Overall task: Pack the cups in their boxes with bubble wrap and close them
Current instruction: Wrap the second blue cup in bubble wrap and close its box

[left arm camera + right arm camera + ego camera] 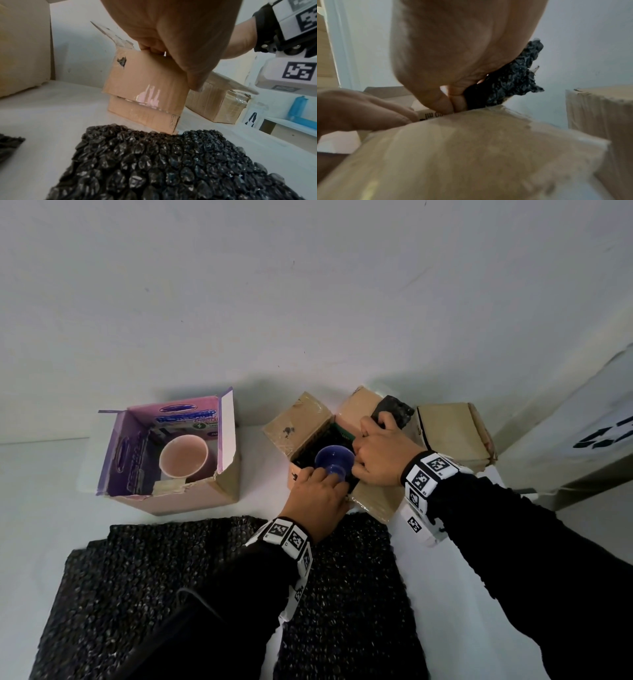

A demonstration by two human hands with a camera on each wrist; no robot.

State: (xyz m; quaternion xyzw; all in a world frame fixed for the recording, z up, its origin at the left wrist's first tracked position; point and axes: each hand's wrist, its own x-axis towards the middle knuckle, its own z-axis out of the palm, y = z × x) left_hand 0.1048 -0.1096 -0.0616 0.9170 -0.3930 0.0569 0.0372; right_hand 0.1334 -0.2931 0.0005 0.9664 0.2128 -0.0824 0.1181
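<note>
- The blue cup (334, 462) sits inside the open brown box (305, 426), upside down as far as I can tell, with black bubble wrap lining the box under it.
- Left hand (317, 496) has its grip on the cup's near side, fingers curled over it. Right hand (382, 455) is clenched around a wad of bubble wrap (394, 410) at the box's far-right corner.
- Good way to do this bit, I reckon: keep the cup centred with the left and stuff the wad down the gap beside it, not on top, so it can't rattle.
- Mind the flaps, they're splayed out and easy to snag.
- The pink cup (184, 455) waits unwrapped in the purple box (137, 460); a big sheet of bubble wrap (154, 577) lies on the tabletop (41, 491) for it.
- A third brown box (452, 433) sits to the right, apparently closed.
</note>
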